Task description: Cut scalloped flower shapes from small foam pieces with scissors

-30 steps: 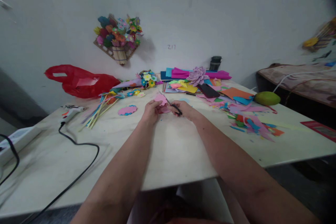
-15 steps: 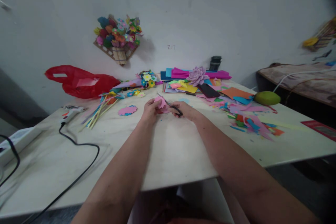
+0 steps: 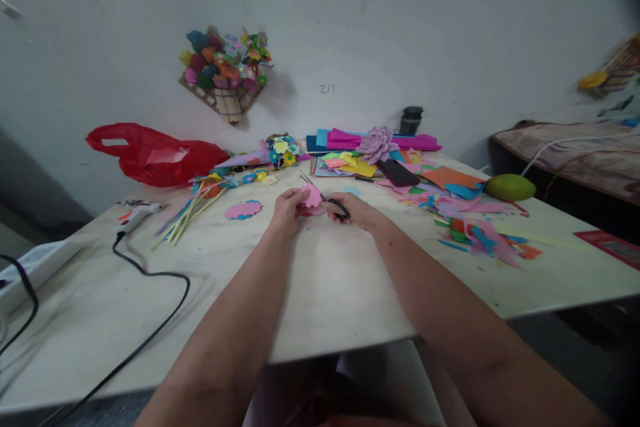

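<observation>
Near the middle of the white table (image 3: 340, 280), my left hand (image 3: 289, 205) pinches a pink scalloped piece (image 3: 312, 196). My right hand (image 3: 353, 208) is closed around the black handles of a pair of scissors (image 3: 339, 208), whose blades point up and left behind the pink piece. The blades' exact contact with its edge is too small to tell. A pink oval with a blue scalloped edge (image 3: 243, 210) lies left of my left hand.
A glue gun (image 3: 137, 217) with a black cord and a power strip (image 3: 35, 267) lie left. Behind are a red bag (image 3: 155, 157), paper strips (image 3: 193, 213) and a purple flower (image 3: 377, 145). Coloured scraps (image 3: 485, 237), a phone (image 3: 397, 172) and a green fruit (image 3: 510, 187) lie right.
The pink piece has turned slightly in my left hand and shows more of its scalloped edge. The scissors have shifted a little in my right hand.
</observation>
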